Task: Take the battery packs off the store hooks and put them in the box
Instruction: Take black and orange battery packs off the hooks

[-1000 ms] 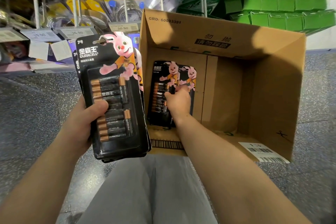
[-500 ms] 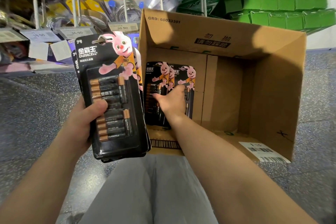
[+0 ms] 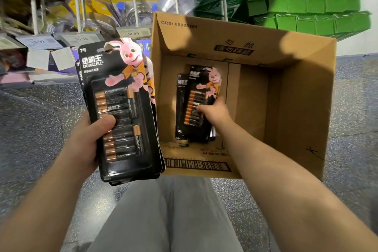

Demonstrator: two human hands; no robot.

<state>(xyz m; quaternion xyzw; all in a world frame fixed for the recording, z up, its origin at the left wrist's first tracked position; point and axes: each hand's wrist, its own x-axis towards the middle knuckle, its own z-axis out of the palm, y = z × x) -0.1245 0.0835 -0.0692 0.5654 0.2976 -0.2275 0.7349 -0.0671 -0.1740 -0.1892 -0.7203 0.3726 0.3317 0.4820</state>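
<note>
My right hand (image 3: 214,113) now lays another pack (image 3: 201,98) onto pile at box (image 3: 306,92) floor's left edge, fingers gripping it — left hand (image 3: 90,139) clutches remaining stack (image 3: 120,112); box filling.

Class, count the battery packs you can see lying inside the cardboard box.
2: one pack under the right hand, another partly beneath it at left, both in the box. More may be hidden underneath.

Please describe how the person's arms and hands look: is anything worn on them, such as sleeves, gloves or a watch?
Both forearms are bare as far as the picture shows; no sleeve edge is in view. The left hand and the right hand wear no gloves. No watch, bracelet or ring is visible. The fingernails that show look short and unpainted.
</note>
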